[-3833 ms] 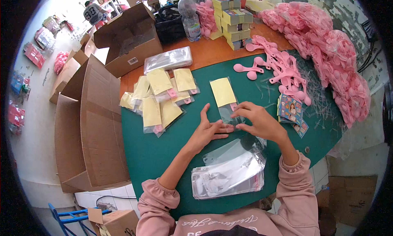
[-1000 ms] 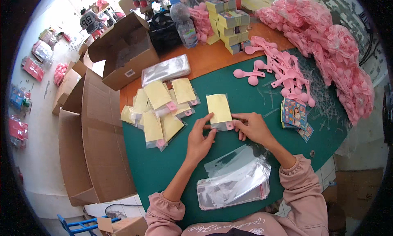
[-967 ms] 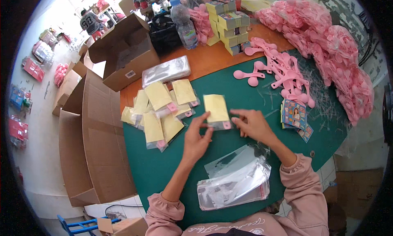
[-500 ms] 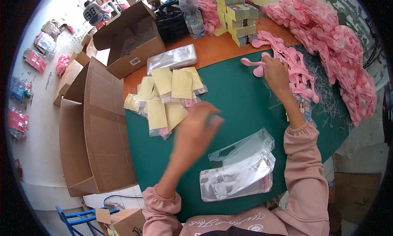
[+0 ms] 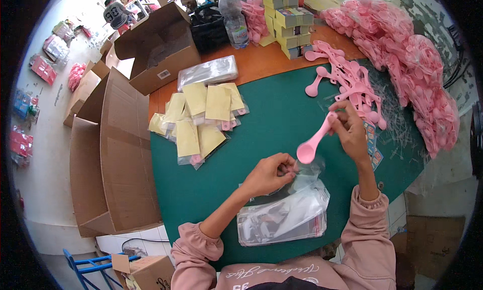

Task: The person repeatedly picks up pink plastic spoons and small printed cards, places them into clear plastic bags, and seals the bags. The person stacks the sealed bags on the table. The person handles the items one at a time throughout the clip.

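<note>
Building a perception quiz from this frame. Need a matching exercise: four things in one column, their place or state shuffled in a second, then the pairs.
Things:
1. pink spoon
2. clear bag
3. packed yellow packets
4. stack of empty bags

Places or states:
A. piled on the green mat, left of the hands
B. held up in the right hand, bowl end down
C. lying near the table's front edge, under the left hand
D. pinched by the left hand

Pairs: 1-B, 2-D, 3-A, 4-C
</note>
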`<state>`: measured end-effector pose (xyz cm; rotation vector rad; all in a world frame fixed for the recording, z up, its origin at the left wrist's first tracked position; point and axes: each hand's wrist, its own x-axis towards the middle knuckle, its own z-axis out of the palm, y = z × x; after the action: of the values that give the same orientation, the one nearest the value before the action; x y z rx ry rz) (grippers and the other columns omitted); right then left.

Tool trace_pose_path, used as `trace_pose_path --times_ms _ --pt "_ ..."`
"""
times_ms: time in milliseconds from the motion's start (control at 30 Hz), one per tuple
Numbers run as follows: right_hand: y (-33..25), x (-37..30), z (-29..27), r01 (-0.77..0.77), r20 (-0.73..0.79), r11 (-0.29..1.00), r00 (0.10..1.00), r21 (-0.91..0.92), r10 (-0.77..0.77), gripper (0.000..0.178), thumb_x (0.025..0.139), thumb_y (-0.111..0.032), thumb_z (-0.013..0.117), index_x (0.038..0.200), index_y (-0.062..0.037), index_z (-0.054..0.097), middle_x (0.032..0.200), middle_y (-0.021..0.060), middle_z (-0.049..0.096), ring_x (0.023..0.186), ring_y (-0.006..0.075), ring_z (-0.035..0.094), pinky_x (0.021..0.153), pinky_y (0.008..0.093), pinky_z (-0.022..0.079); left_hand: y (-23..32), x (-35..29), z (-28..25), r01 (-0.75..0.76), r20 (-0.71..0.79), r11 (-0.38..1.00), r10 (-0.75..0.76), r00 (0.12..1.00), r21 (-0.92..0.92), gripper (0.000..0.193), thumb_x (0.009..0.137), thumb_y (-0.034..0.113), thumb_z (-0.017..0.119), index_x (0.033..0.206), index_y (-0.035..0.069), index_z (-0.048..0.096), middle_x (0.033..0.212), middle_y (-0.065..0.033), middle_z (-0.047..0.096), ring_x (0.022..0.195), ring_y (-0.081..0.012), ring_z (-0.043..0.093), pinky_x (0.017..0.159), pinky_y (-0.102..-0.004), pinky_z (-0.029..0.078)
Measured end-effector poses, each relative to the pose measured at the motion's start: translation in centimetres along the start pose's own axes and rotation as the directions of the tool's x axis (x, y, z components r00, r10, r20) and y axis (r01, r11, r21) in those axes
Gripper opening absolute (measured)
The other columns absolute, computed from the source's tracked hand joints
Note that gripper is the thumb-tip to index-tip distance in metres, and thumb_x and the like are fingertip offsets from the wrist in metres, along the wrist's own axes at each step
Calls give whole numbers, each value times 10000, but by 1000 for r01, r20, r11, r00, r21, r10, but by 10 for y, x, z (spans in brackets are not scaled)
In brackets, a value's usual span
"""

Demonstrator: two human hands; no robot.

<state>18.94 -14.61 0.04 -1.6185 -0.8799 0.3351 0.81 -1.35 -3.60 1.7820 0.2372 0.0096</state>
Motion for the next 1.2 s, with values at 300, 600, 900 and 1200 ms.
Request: trace_pose_path --times_ms 300,600,900,1200 --pt "-4 -2 1 130 139 962 985 -239 -98 107 846 -76 513 934 -29 474 665 61 567 589 111 561 536 244 438 1 4 -17 135 92 882 -105 990 -451 264 814 75 579 1016 61 409 829 -59 609 800 -124 582 669 -234 441" --pt "-2 -6 16 176 -81 984 981 -24 -177 134 842 -50 535 954 -21 469 724 53 566 637 95 562 559 217 448 -11 11 -14 127 -16 883 -151 988 -452 429 809 90 610 1196 60 428 868 -72 629 799 -105 587 685 -223 462" --pt "10 -9 27 244 -201 970 950 -9 -241 171 861 -84 533 988 -15 441 750 65 559 655 96 558 586 212 452 -24 22 -16 -41 -206 964 -14 978 -263 338 779 77 645 1079 1 509 769 -50 640 703 -73 591 636 -196 460" --pt "7 -13 29 316 -177 948 933 -15 -314 174 867 -84 525 996 -11 436 778 68 549 683 97 554 606 209 450 -25 26 -19 -114 -186 913 43 982 -392 333 781 69 638 1089 -1 529 817 -46 638 743 -75 590 675 -202 464"
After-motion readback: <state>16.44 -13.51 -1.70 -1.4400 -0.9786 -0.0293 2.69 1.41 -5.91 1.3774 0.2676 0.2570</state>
